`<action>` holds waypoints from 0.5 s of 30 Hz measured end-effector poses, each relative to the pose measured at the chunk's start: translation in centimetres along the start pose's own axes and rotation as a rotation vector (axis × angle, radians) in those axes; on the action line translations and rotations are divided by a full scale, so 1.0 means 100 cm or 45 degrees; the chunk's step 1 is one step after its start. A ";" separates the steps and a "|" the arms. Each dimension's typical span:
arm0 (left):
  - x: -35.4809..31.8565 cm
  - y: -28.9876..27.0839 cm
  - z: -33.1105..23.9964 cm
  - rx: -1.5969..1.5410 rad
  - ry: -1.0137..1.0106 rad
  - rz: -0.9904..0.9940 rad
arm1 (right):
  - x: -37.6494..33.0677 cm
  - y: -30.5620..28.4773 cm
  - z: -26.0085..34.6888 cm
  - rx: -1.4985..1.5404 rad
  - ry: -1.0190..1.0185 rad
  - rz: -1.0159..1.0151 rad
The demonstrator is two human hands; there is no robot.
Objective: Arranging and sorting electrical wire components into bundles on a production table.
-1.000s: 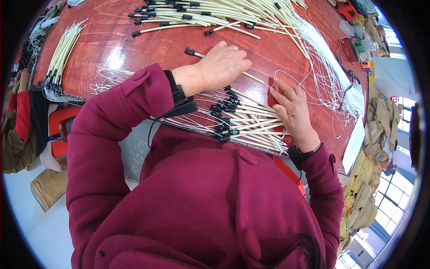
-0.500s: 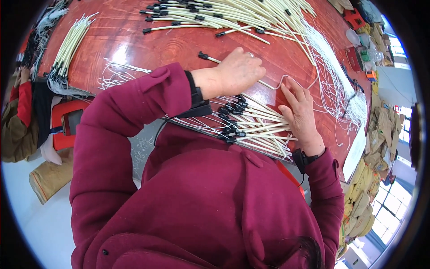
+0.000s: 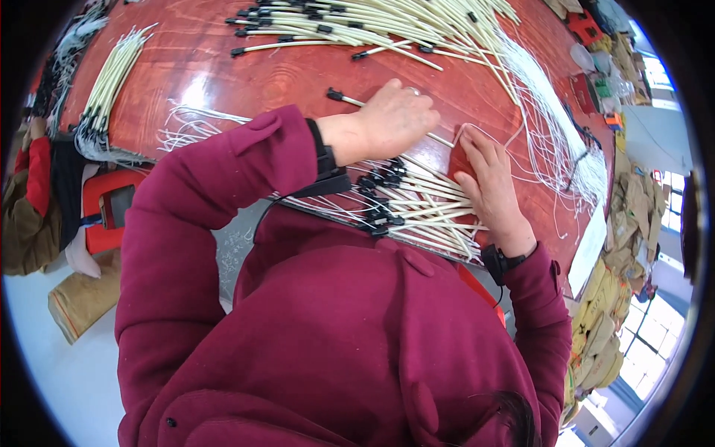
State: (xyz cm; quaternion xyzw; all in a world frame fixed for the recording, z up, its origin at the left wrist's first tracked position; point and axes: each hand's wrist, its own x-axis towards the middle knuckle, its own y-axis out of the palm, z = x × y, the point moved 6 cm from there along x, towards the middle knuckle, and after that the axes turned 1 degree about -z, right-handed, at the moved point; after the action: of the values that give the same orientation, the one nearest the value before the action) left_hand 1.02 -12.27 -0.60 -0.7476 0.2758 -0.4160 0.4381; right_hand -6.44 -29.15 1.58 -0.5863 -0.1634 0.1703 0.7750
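- Here our left hand (image 3: 393, 119) lies palm-down over one cream sleeved wire (image 3: 344, 97); the fingers curl round it, though we cannot tell how firmly, since the hand hides the contact; its black connector end pokes out just to the hand's outer side.
- Our right hand (image 3: 488, 186) rests flat, fingers together, on a small red tool (image 3: 459, 160), pressing rather than pinching; the far end of that same wire seems to run under its fingertips.
- Just below both hands, toward our body, sits a fanned bundle of sleeved wires (image 3: 410, 212), black ends bunched; a thin white wire loop (image 3: 521, 134) trails off beyond the right hand.
- Well beyond the left hand's knuckles lies the big wire pile (image 3: 372, 26); another tidy wire bunch (image 3: 112, 82) sits far out past the left elbow, on the red table (image 3: 246, 82).
- Risk, as we judge it: a sideways drag of either wrist could snag the bundle below and scatter it; a loose curl could let the single wire roll away.
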 end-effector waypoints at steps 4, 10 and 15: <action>0.002 0.002 0.003 0.038 -0.027 0.078 | 0.006 -0.010 -0.021 0.019 0.123 -0.133; 0.002 0.000 0.000 0.011 -0.064 0.118 | 0.019 -0.004 -0.030 -0.072 0.083 -0.157; 0.002 0.003 0.002 0.024 -0.081 0.138 | 0.009 -0.005 -0.028 -0.102 0.030 -0.069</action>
State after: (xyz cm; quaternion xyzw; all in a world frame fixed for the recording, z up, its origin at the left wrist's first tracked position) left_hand 1.27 -12.48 -0.81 -0.7402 0.2979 -0.3702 0.4757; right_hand -4.35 -31.30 1.41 -0.6143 -0.1767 0.1355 0.7570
